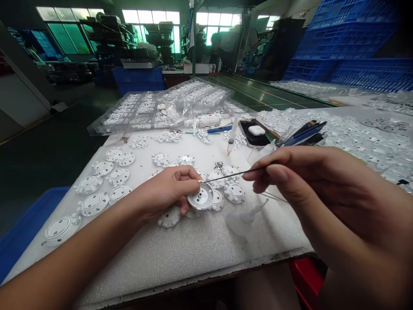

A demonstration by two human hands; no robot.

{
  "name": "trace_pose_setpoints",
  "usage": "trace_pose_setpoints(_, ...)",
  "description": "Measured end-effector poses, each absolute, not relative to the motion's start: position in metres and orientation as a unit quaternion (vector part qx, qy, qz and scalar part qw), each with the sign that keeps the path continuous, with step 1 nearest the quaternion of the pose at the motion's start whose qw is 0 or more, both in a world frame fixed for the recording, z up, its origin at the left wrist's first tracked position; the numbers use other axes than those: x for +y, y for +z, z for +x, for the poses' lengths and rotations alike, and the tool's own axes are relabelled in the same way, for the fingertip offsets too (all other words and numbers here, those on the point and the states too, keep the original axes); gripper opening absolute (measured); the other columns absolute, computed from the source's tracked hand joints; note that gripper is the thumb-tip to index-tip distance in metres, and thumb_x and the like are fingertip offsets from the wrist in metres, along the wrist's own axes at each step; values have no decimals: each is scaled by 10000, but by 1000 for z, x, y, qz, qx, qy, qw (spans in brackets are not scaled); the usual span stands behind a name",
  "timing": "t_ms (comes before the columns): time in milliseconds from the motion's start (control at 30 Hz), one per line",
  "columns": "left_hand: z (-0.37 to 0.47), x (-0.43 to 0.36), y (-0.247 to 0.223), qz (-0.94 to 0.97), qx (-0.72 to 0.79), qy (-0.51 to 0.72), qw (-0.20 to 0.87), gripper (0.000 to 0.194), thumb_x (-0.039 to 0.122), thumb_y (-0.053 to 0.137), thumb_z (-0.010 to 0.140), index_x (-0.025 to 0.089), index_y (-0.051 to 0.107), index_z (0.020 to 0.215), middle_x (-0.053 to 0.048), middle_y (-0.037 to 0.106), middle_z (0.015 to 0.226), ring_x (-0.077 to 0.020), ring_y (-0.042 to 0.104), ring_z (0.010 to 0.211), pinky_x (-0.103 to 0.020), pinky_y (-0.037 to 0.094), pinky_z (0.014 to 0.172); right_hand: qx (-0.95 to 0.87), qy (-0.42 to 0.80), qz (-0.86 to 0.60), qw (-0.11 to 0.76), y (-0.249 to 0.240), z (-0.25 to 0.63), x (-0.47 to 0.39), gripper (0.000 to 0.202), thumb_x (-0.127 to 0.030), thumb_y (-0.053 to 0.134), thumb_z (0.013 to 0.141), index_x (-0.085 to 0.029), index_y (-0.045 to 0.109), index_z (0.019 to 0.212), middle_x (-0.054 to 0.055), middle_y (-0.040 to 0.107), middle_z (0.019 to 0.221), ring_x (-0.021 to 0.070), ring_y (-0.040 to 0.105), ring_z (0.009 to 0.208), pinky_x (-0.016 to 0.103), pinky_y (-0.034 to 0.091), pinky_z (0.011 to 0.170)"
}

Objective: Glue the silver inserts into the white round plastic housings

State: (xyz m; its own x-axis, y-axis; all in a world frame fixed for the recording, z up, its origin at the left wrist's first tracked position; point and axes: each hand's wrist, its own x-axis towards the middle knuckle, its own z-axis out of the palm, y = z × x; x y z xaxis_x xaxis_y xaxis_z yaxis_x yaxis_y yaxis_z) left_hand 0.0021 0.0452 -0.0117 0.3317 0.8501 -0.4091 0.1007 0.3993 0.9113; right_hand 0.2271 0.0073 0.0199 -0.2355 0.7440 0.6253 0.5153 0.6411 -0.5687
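My left hand [176,191] pinches a round white plastic part [204,200] by its edge, its hollow side with a small central post facing me. In my right hand [300,185] is a thin dark pointed tool [229,175], perhaps tweezers, held between thumb and fingers. Its tip meets the upper rim of the round part, near my left thumb. Below the tool a translucent squeeze bottle [241,221] with a thin nozzle rests on the foam. Similar round white parts [93,203] lie around my left hand and forearm.
White foam sheet [193,262] covers the table. Behind are small white pieces [167,137], a syringe [231,140], a phone with an earbud case [256,130] and clear compartment trays [129,110]. Many white parts [348,142] lie at right; blue crates [355,38] are stacked beyond.
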Motion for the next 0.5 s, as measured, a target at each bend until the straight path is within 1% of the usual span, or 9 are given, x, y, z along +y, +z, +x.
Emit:
trace_pose_setpoints(200,2,46,-12,470,502,282,669,47,121,603,803,165,588,794,23,591,628,-41,503,380,-141,374,389,-784,111,-402,460,19,221,8,128,-232,610,943,-275,644,1059,-54,692,938,54,688,789,76,514,659)
trace_pose_setpoints(300,2,46,-12,471,501,286,668,50,116,595,801,164,587,790,20,589,621,-40,496,378,-141,376,388,-782,92,-412,458,17,223,7,127,-256,607,943,-266,645,1064,-45,692,950,73,690,810,106,516,670)
trace_pose_setpoints(500,0,44,-12,468,500,282,672,41,124,598,810,164,593,805,13,599,636,-40,494,382,-144,390,395,-784,70,-419,452,16,222,4,174,-253,615,930,-280,629,1101,-43,699,959,103,699,811,157,530,694)
